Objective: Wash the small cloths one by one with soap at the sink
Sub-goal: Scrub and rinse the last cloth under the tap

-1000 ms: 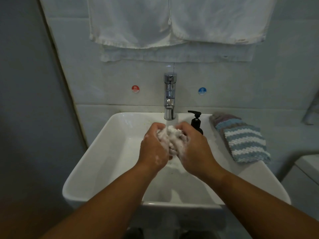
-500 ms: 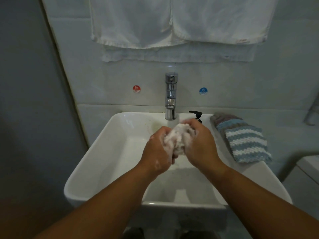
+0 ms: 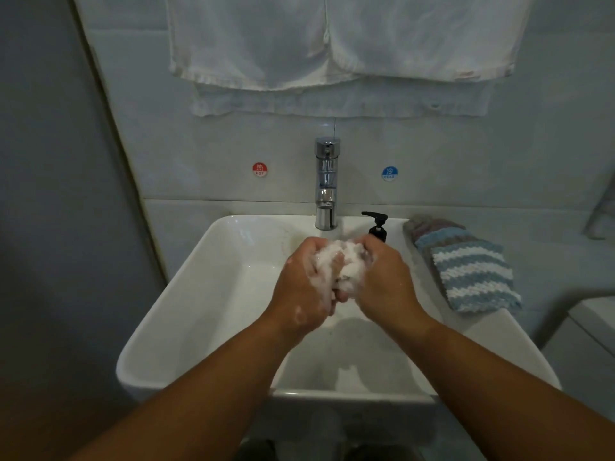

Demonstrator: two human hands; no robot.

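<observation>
Now | left hand (image 3: 304, 287) and right hand (image 3: 382, 277) both grip sudsy cloth (image 3: 339, 264) | over sink (image 3: 213, 287)

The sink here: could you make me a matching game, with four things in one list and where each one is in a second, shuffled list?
Things
1. soap bottle
2. striped cloths
3. soapy cloth
4. red sticker

Places
A. held between the left hand and the right hand
B. stacked at the right edge of the sink
C. on the wall, left of the tap
D. behind the right hand, right of the tap

Pairs: 1-D, 2-B, 3-A, 4-C
</observation>
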